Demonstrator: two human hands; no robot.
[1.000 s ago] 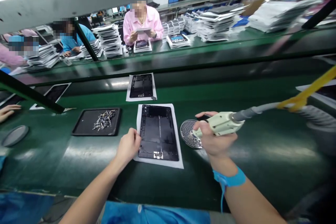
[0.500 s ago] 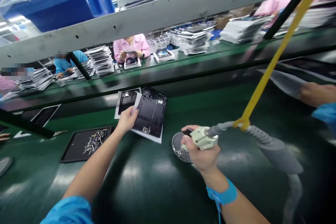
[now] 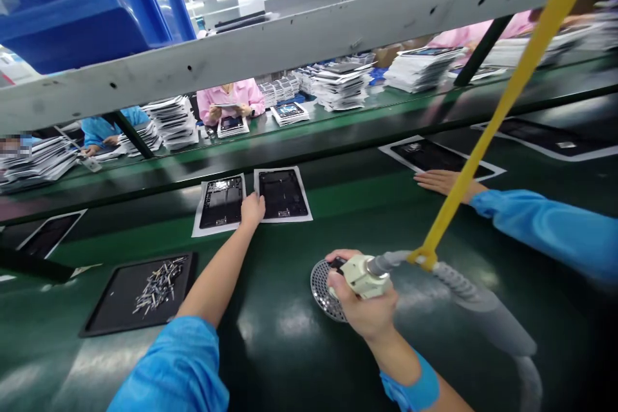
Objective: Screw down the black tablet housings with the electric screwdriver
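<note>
My left hand (image 3: 253, 209), fingers curled, pinches the left edge of a black tablet-like panel (image 3: 282, 193) on a white sheet. The panel lies flat on the green surface. Just left of it lies a second black panel (image 3: 222, 201) with small parts showing, also on a white sheet; the hand is close to its right edge. My right hand (image 3: 369, 309) is wrapped round a cream-coloured handheld tool (image 3: 362, 277) with a round perforated metal disc (image 3: 324, 290) at its front. A grey hose (image 3: 458, 286) runs from the tool, hung on a yellow strap (image 3: 483, 141).
A black tray (image 3: 116, 293) with small metal pieces (image 3: 159, 286) stands left. A co-worker's hand (image 3: 441, 183) rests by another panel (image 3: 429, 154) at right. A white beam (image 3: 299, 32) crosses above; a blue bin (image 3: 101, 6) is upper left. Paper stacks (image 3: 338, 87) line the far bench.
My left hand has moved the tilted panel away from me, and it now lies flat beside the other one. The co-worker's panel is down too. My right hand still holds the tool.
</note>
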